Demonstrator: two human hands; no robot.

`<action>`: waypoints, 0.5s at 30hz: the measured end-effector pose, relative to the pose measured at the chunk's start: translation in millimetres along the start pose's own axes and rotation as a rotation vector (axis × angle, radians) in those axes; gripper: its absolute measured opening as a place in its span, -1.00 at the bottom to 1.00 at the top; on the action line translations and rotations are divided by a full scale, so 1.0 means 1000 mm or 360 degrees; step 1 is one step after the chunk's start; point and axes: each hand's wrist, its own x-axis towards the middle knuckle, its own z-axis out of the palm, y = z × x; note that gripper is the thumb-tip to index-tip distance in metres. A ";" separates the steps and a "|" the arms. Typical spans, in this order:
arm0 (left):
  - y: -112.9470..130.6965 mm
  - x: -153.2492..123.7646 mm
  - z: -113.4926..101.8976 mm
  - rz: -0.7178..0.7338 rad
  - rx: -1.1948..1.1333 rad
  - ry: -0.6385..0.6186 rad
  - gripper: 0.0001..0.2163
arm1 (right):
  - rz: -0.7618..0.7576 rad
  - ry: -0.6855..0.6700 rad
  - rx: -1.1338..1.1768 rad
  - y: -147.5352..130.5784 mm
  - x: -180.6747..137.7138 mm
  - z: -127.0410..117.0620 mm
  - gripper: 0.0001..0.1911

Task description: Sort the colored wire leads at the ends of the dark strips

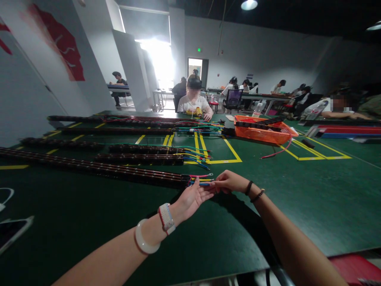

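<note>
Green worktop [297,206] fills the view, marked with yellow tape boxes; the near edge runs under both forearms. Long dark strips lie in rows across its left half, running in from the left edge. The nearest strip [98,169] is the longest, ending near the middle of the worktop with a fan of coloured wires [201,178] at its right end. An orange basket [262,131] sits toward the far right, with a loose red wire trailing beside it. At the far edge a person [195,101] sits facing this way.

Left hand [193,198]: palm up and fingers stretched out together under the wire ends, touching them. Right hand [228,182]: fingers drawn together at the wire tips, probably pinching one, though the exact contact is too small to tell.

Handling, as a judgement: the wires look thin, soft and light, and bend freely; best taken near the tips, by the insulation just behind the metal terminals. The strip looks long and semi-rigid, so it would likely sag if lifted by one end; better supported along its body.

No readable writing or brands. A green sign over the far doorway is too small to read.
</note>
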 end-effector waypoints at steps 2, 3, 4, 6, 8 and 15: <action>0.000 0.000 0.000 -0.0066 0.0071 -0.0009 -0.57 | 0.0040 0.0084 -0.0034 0.001 0.001 0.000 -0.45; 0.000 0.000 0.001 -0.0102 0.0134 -0.0013 -0.57 | 0.0057 0.0118 -0.0058 0.001 0.001 0.001 -0.45; 0.000 -0.001 0.002 -0.0132 0.0221 -0.0019 -0.57 | 0.0067 0.0140 -0.0083 0.001 0.001 0.001 -0.44; -0.001 -0.003 0.006 -0.0178 0.0476 -0.0053 -0.58 | 0.0080 0.0169 -0.0123 0.001 0.002 0.002 -0.44; -0.002 -0.006 0.009 -0.0181 0.0761 -0.0117 -0.57 | 0.0108 0.0187 -0.0152 0.001 0.003 0.005 -0.45; -0.006 -0.011 0.011 -0.0105 0.1007 -0.0274 -0.53 | 0.0283 0.0160 -0.0154 0.006 0.007 0.012 -0.51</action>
